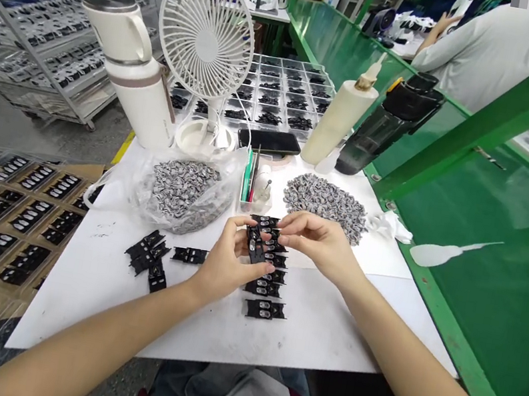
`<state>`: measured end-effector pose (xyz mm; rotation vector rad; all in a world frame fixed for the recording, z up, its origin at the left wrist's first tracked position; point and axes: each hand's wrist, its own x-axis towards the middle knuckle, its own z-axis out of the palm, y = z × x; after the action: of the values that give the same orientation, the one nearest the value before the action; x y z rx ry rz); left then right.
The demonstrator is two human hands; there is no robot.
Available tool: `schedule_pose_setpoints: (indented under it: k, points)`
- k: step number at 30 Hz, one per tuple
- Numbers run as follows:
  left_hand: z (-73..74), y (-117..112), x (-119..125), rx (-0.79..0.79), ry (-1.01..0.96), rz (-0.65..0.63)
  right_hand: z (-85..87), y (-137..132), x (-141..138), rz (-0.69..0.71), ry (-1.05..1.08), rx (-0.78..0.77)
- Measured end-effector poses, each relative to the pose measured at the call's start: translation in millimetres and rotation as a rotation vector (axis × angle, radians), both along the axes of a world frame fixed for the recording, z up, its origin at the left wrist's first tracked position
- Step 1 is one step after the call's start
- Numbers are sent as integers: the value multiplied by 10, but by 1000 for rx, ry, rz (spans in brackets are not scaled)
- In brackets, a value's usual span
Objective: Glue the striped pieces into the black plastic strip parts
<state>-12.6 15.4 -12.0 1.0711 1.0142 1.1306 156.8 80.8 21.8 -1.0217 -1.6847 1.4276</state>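
My left hand [232, 261] grips a small black plastic part [255, 242] between thumb and fingers, tilted above the table. A silvery oval piece shows in this part. My right hand [321, 245] is pinched at the right side of the same part; whatever its fingertips hold is too small or hidden to make out. Below and behind the hands lies a column of similar black parts [266, 309], the visible ones bearing silvery ovals. Left of my left hand are another black part [189, 255] and a loose pile of black parts [148, 251].
A plastic bag of small grey pieces [182, 188] and a loose heap of them [327, 202] flank a tool holder [255, 198]. Behind stand a white fan [206, 43], white flask [137, 95], phone [268, 140], cream bottle [338, 122] and dark bottle [382, 126]. A green partition [504, 218] borders the right.
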Motion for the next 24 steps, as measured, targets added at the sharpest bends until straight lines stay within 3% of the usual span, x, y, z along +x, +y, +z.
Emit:
schedule_pose_setpoints:
  k: [5,10,13,17,24]
  points:
    - [-7,0,8,1,-4,-12,-48,-116,-24,28,6,-38]
    - [-22,0,5,29,-45,-13,-77,-174,-54,-1,-131,210]
    - [-21,-6,0,30,-58,-24,-103,-194,-54,-63,-214,201]
    - [-19,0,-3,30,-15,1,-123,-189,-47,-125,-175,184]
    - [-39,6,0,93,60,48,-106,-186,-53,-103,-131,230]
